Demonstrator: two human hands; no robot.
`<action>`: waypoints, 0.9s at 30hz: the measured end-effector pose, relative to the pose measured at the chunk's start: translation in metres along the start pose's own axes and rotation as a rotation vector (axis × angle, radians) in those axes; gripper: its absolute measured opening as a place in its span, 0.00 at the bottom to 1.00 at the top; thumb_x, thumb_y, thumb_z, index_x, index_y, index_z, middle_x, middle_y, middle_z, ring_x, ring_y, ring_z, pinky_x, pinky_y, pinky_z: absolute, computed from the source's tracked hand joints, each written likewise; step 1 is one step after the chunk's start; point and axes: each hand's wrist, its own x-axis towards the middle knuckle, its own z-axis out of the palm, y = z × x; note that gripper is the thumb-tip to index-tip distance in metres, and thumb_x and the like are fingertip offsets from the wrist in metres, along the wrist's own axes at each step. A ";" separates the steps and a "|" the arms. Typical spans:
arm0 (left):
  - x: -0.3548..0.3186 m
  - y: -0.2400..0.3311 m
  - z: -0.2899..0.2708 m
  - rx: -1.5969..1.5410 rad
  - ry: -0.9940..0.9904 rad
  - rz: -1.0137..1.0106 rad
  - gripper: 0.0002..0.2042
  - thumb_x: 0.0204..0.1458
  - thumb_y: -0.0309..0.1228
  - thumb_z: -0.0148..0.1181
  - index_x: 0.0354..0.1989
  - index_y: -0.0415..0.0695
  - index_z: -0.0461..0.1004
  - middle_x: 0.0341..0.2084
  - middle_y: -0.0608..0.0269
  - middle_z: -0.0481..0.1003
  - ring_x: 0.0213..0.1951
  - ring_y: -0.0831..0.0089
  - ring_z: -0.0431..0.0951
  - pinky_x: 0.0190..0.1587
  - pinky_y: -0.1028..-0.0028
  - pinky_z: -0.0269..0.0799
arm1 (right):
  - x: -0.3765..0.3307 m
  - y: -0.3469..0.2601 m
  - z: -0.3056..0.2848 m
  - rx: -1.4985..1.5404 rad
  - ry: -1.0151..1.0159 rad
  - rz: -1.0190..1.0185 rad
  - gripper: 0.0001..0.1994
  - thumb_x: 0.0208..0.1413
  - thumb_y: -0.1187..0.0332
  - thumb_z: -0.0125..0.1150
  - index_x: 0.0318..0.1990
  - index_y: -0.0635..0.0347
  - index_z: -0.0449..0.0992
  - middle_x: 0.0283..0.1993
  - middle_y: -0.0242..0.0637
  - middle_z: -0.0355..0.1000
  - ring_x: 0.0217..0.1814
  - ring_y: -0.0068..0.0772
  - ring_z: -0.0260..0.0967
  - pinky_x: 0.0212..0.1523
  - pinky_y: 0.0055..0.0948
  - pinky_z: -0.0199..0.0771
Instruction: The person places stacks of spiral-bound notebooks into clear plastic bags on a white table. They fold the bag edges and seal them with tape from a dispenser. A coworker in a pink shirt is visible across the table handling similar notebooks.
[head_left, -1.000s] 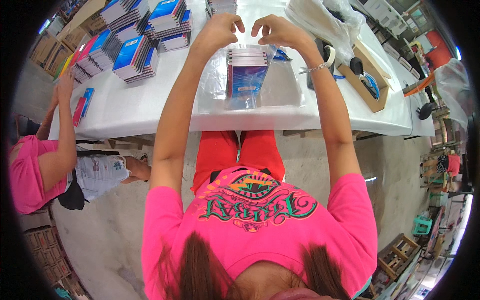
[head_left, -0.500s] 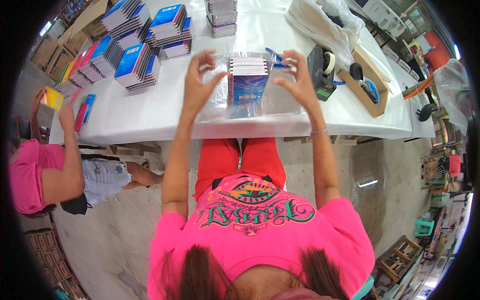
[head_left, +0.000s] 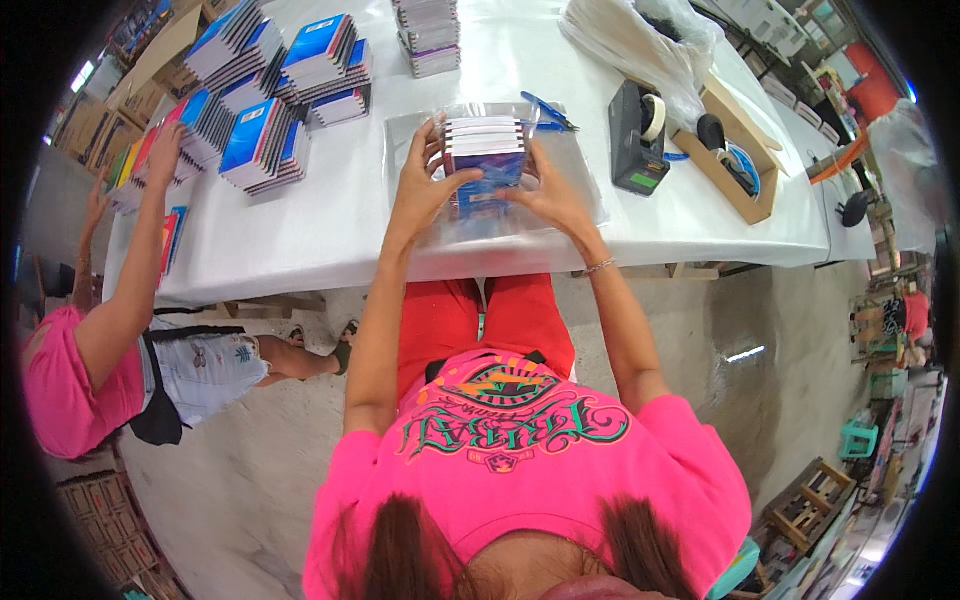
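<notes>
A stack of thin notebooks with blue and white covers stands on a clear plastic wrap spread on the white table. My left hand grips the stack's left side. My right hand holds its right and near side. The plastic rises behind the stack.
Several piles of notebooks fill the table's left part, with one more pile at the back. A black tape dispenser, blue scissors and a cardboard tray lie on the right. A person in pink reaches to the left piles.
My hands came down from the raised top of the plastic to the sides of the stack and closed on it. The person on the left stretched an arm up to the piles.
</notes>
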 end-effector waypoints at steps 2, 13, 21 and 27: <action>0.000 -0.005 -0.005 -0.128 -0.004 -0.035 0.40 0.39 0.23 0.73 0.64 0.45 0.59 0.57 0.59 0.66 0.59 0.66 0.66 0.60 0.68 0.65 | -0.004 -0.013 0.007 0.031 0.051 -0.049 0.48 0.36 0.64 0.77 0.66 0.54 0.54 0.56 0.47 0.67 0.61 0.43 0.63 0.59 0.41 0.63; -0.010 -0.045 -0.033 -0.926 -0.152 -0.193 0.33 0.50 0.32 0.68 0.63 0.43 0.59 0.59 0.64 0.67 0.61 0.70 0.64 0.66 0.67 0.55 | -0.023 -0.093 0.030 -0.410 0.175 -0.263 0.44 0.37 0.68 0.72 0.67 0.52 0.57 0.50 0.40 0.64 0.52 0.41 0.59 0.59 0.39 0.56; -0.002 0.013 -0.021 -0.529 -0.108 -0.055 0.38 0.51 0.30 0.66 0.69 0.43 0.50 0.59 0.60 0.64 0.61 0.71 0.63 0.64 0.69 0.56 | -0.016 -0.061 0.030 -0.189 0.188 -0.321 0.43 0.43 0.71 0.71 0.67 0.58 0.54 0.59 0.44 0.63 0.63 0.44 0.58 0.65 0.40 0.57; -0.001 -0.004 0.007 -0.045 -0.002 -0.016 0.43 0.51 0.29 0.65 0.71 0.45 0.42 0.62 0.53 0.59 0.61 0.65 0.62 0.65 0.69 0.56 | -0.002 0.010 0.032 0.175 0.037 -0.070 0.48 0.43 0.68 0.73 0.70 0.60 0.47 0.67 0.48 0.55 0.69 0.45 0.53 0.68 0.39 0.53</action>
